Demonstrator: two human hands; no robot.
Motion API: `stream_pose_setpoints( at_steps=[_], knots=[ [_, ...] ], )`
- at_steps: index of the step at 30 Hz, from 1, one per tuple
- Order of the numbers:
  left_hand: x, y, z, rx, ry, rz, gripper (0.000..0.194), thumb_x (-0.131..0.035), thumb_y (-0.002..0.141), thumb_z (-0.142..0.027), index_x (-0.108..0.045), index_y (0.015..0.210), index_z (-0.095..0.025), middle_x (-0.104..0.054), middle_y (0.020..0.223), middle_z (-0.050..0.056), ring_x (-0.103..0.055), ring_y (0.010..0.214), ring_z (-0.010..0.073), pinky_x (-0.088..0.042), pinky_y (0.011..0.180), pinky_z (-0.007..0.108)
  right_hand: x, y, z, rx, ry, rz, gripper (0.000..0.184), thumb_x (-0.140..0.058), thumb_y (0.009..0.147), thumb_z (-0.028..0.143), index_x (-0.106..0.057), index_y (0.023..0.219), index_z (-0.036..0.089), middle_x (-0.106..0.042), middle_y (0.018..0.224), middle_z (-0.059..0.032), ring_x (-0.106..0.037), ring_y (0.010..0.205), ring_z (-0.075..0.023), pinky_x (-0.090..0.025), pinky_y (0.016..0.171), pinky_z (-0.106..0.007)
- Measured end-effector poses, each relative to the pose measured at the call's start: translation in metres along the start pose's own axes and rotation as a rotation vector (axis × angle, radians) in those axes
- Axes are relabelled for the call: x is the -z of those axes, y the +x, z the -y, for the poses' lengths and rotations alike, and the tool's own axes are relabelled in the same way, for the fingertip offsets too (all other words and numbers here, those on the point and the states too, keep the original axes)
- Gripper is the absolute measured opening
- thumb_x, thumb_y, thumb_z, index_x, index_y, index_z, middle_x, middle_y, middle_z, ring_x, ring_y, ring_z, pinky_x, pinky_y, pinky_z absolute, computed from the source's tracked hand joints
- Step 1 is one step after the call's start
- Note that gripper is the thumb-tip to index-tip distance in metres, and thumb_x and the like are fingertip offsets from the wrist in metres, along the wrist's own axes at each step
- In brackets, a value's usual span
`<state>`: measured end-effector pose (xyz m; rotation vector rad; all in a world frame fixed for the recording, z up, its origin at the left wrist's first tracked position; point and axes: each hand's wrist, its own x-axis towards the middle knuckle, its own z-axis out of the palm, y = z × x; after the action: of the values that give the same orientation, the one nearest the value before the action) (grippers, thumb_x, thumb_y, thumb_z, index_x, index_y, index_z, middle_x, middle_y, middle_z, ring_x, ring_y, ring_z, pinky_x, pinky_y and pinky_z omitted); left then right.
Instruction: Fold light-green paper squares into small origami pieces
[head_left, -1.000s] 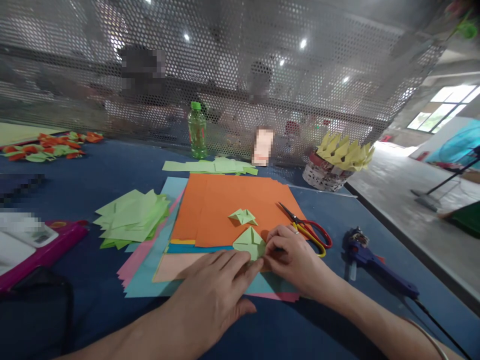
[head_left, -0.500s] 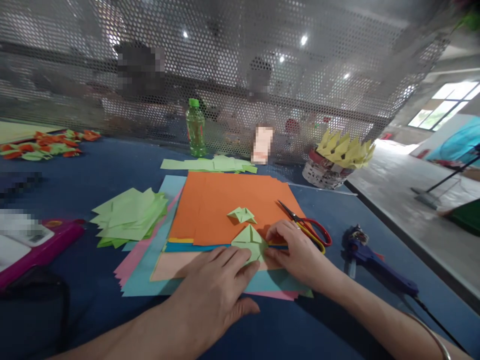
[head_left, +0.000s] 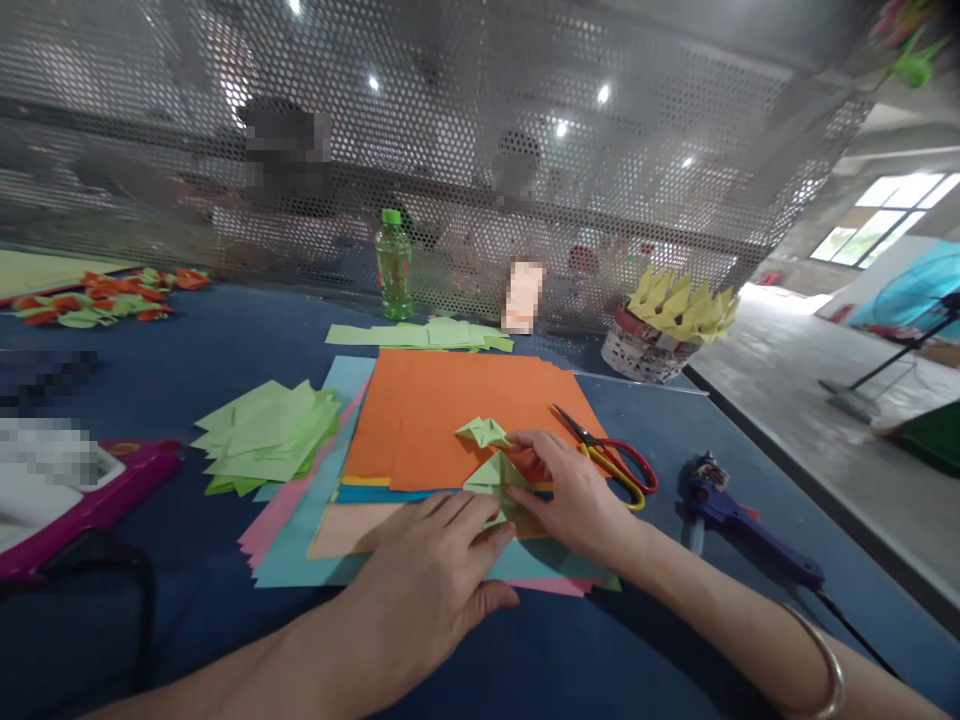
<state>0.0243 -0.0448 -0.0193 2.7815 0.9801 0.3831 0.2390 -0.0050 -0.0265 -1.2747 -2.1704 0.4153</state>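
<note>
A light green folded paper piece lies on a stack of coloured paper sheets, orange on top. My left hand lies flat with its fingers stretched out, fingertips pressing the near edge of the green piece. My right hand rests on the piece's right side, fingers pressing along its fold. A second small green folded piece sits just beyond on the orange sheet.
Red-and-yellow scissors lie right of my right hand, a blue glue gun farther right. A pile of green paper squares lies left, a green bottle at the back, a basket with yellow paper points back right, a magenta case far left.
My right hand has slid left and forward over the green folded piece, its fingers opening from a pinch. My left hand stays pressed on the piece's near edge.
</note>
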Motion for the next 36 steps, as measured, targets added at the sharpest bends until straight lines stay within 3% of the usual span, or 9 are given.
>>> stream_pose_setpoints(
  at_steps=[4, 7, 13, 17, 21, 26, 29, 34, 36],
  knots=[
    [-0.001, 0.001, 0.000, -0.002, 0.012, -0.012, 0.034, -0.058, 0.097, -0.041, -0.062, 0.124, -0.020, -0.062, 0.111, 0.011, -0.060, 0.101, 0.0326, -0.051, 0.081, 0.049, -0.001, 0.003, -0.002, 0.016, 0.028, -0.045, 0.046, -0.060, 0.085, 0.008, -0.050, 0.126, 0.025, -0.067, 0.110, -0.0030, -0.065, 0.085, -0.0155, -0.052, 0.077, -0.028],
    [0.000, 0.001, 0.000, -0.009, 0.006, -0.029, 0.033, -0.057, 0.097, -0.040, -0.063, 0.123, -0.020, -0.063, 0.111, 0.011, -0.061, 0.100, 0.0327, -0.051, 0.081, 0.050, -0.001, 0.002, -0.004, -0.001, -0.006, -0.085, 0.041, -0.054, 0.087, 0.009, -0.050, 0.125, 0.024, -0.066, 0.094, -0.0008, -0.064, 0.078, -0.0153, -0.049, 0.071, -0.026],
    [-0.002, -0.003, 0.003, -0.009, 0.003, -0.091, 0.032, -0.055, 0.099, -0.040, -0.063, 0.123, -0.021, -0.063, 0.115, 0.011, -0.060, 0.100, 0.0327, -0.052, 0.079, 0.049, 0.007, 0.000, 0.001, -0.105, -0.037, -0.051, 0.041, -0.052, 0.084, 0.011, -0.049, 0.124, 0.021, -0.052, 0.068, 0.0071, -0.055, 0.060, -0.0134, -0.040, 0.060, -0.025],
    [-0.005, -0.006, 0.008, -0.040, 0.004, -0.190, 0.029, -0.051, 0.101, -0.037, -0.066, 0.117, -0.018, -0.065, 0.114, 0.010, -0.060, 0.102, 0.0310, -0.051, 0.083, 0.047, 0.014, -0.005, 0.006, -0.173, 0.076, 0.005, 0.027, -0.050, 0.084, 0.012, -0.053, 0.110, 0.021, -0.040, 0.058, 0.0104, -0.044, 0.052, -0.0112, -0.031, 0.052, -0.024],
    [-0.002, -0.008, 0.009, -0.079, 0.032, -0.294, 0.023, -0.052, 0.101, -0.032, -0.068, 0.107, -0.016, -0.068, 0.108, 0.010, -0.062, 0.097, 0.0291, -0.051, 0.081, 0.044, 0.015, -0.016, 0.009, -0.246, 0.151, 0.108, 0.013, -0.049, 0.084, 0.013, -0.057, 0.090, 0.021, -0.049, 0.061, 0.0074, -0.046, 0.054, -0.0106, -0.033, 0.053, -0.023],
    [0.003, -0.010, 0.002, -0.200, 0.030, -0.377, 0.021, -0.051, 0.102, -0.026, -0.065, 0.112, -0.013, -0.069, 0.104, 0.010, -0.063, 0.095, 0.0267, -0.051, 0.084, 0.043, 0.016, -0.025, 0.019, -0.271, 0.160, 0.193, 0.019, -0.050, 0.083, 0.012, -0.064, 0.094, 0.020, -0.056, 0.063, 0.0054, -0.050, 0.056, -0.0109, -0.036, 0.053, -0.022],
    [0.001, -0.011, 0.001, -0.243, 0.005, -0.351, 0.020, -0.051, 0.102, -0.025, -0.065, 0.111, -0.013, -0.070, 0.101, 0.009, -0.064, 0.092, 0.0256, -0.053, 0.082, 0.042, 0.020, -0.027, 0.027, -0.238, 0.179, 0.226, 0.019, -0.053, 0.083, 0.012, -0.065, 0.096, 0.019, -0.058, 0.065, 0.0048, -0.051, 0.057, -0.0107, -0.038, 0.054, -0.022],
    [-0.007, -0.013, 0.004, -0.181, 0.014, -0.286, 0.023, -0.048, 0.103, -0.029, -0.065, 0.108, -0.014, -0.071, 0.098, 0.009, -0.066, 0.089, 0.0277, -0.055, 0.075, 0.044, 0.029, -0.027, 0.028, -0.172, 0.207, 0.299, 0.037, -0.052, 0.074, 0.001, -0.065, 0.104, 0.020, -0.070, 0.082, 0.0022, -0.062, 0.071, -0.0111, -0.046, 0.065, -0.020],
    [-0.008, -0.014, 0.003, -0.177, 0.028, -0.302, 0.025, -0.045, 0.104, -0.029, -0.066, 0.107, -0.014, -0.072, 0.097, 0.010, -0.066, 0.087, 0.0278, -0.056, 0.074, 0.044, 0.033, -0.026, 0.023, -0.162, 0.184, 0.312, 0.035, -0.053, 0.075, 0.002, -0.067, 0.100, 0.021, -0.070, 0.083, 0.0027, -0.062, 0.071, -0.0106, -0.045, 0.064, -0.019]
  ],
)
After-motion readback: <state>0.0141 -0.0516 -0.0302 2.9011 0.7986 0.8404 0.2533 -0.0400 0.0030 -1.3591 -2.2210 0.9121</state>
